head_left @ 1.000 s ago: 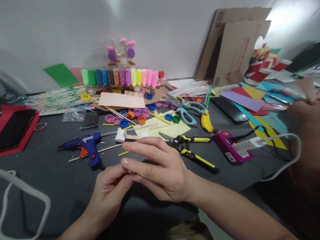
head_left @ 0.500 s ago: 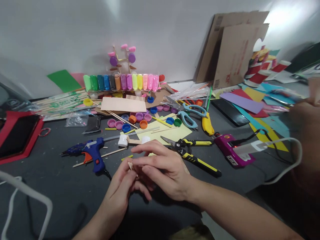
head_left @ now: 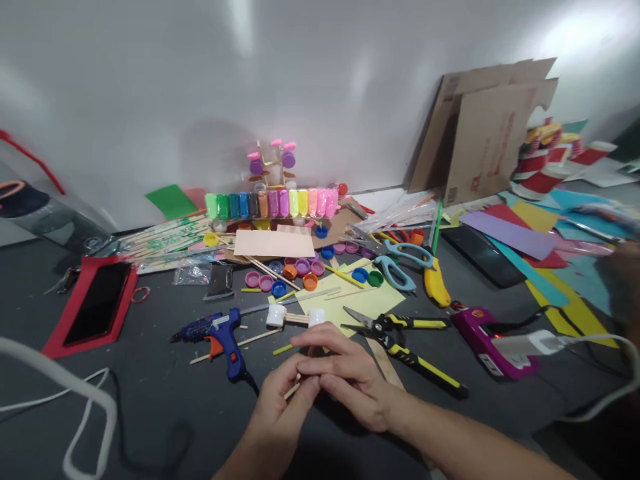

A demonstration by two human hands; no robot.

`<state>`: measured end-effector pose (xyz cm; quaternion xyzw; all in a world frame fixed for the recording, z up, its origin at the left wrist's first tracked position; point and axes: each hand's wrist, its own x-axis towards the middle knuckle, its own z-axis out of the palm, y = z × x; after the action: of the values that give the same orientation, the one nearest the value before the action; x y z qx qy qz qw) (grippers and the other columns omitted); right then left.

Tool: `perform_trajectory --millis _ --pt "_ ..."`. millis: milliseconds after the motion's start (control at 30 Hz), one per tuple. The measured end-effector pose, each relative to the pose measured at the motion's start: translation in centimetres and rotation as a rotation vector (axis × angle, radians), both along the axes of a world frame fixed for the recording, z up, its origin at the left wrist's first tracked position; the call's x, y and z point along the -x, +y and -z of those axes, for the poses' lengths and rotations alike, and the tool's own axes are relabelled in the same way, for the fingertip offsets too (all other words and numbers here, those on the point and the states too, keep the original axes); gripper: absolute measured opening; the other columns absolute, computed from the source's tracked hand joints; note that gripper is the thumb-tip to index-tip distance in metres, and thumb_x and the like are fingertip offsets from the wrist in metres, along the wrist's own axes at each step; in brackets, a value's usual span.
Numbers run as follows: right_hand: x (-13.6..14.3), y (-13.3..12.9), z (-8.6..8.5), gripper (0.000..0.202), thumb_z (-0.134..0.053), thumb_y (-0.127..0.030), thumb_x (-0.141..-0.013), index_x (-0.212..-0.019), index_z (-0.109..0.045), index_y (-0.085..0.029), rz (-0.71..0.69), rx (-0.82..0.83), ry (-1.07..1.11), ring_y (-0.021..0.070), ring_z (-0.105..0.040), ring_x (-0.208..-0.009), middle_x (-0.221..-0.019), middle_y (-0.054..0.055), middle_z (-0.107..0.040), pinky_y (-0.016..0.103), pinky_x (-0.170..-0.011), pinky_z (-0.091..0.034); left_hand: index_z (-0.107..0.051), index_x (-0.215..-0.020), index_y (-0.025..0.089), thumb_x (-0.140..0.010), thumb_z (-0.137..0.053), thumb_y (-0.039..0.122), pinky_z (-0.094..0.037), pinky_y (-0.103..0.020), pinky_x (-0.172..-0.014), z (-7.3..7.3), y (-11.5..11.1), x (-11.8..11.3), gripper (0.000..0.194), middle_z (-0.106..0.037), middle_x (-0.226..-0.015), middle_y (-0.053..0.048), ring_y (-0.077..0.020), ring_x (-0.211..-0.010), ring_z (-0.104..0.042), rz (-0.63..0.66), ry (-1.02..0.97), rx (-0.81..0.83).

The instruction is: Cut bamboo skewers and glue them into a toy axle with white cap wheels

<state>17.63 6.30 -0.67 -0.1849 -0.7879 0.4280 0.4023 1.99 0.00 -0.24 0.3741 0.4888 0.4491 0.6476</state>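
My left hand (head_left: 284,410) is closed, thumb against fingers, around short wooden sticks (head_left: 291,391); only a pale bit of them shows. Bent over its fingertips is my right hand (head_left: 353,379), touching it, with thumb and fingers drawn together; whatever they pinch is hidden. Just beyond the hands lies a piece of short sticks joining two white wheel-like ends (head_left: 276,316). A blue glue gun (head_left: 227,339) rests on its side to the left. Yellow-and-black pruning shears (head_left: 395,330) lie with blades parted to the right.
Coloured bottle caps (head_left: 303,267), light-blue scissors (head_left: 395,273) and a yellow cutter (head_left: 437,283) crowd the middle. Bags of coloured clay (head_left: 273,204) stand behind. A purple power strip (head_left: 493,343) is at right, a phone (head_left: 97,303) on red card at left. Cardboard (head_left: 480,147) leans on the wall.
The view has shifted, so the table things appear lower and further right. My right fingers have closed in on the left fingertips, hiding more of the sticks.
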Motion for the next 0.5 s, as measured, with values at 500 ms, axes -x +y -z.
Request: perform_trajectory --millis 500 --pt "-10.1 -0.1 -2.8 0.062 -0.075 -0.036 -0.079 -0.134 -0.058 -0.012 0.345 -0.34 -1.015 0.0377 -0.062 -0.114 -0.126 0.021 -0.065 0.054 -0.096 -0.053 -0.049 -0.08 0.022 -0.098 -0.045 0.052 -0.024 -0.022 -0.045 0.0 2.1 0.8 0.035 -0.034 -0.058 0.008 -0.0094 -0.048 -0.029 -0.275 0.154 -0.262"
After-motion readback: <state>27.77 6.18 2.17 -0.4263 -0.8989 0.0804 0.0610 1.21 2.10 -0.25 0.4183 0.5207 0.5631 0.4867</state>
